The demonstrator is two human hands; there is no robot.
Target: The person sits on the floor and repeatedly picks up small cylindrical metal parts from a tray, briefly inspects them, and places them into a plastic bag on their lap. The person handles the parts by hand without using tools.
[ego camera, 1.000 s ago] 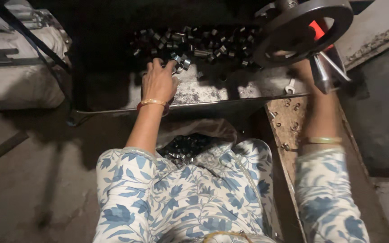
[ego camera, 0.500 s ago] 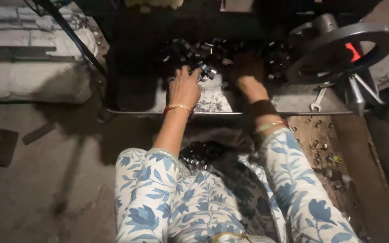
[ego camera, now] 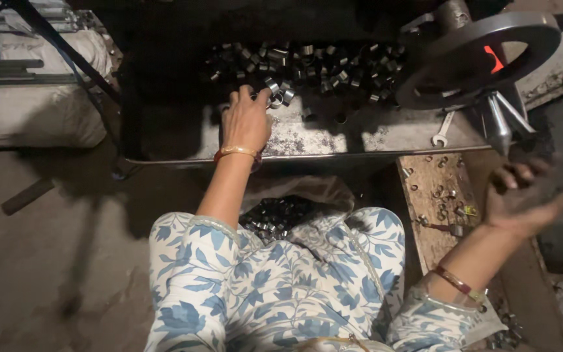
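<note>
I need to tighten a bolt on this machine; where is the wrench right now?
In the head view the wrench lies on the right end of the metal tray, just below the handwheel and right of the pile of metal rings.

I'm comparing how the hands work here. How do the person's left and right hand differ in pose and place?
The left hand lies palm down on the metal tray, fingers touching the small metal rings; the right hand is raised palm up off to the side, blurred, beside the wooden board, holding nothing visible. The left reaches forward; the right is drawn back. Both wrists wear bangles.
</note>
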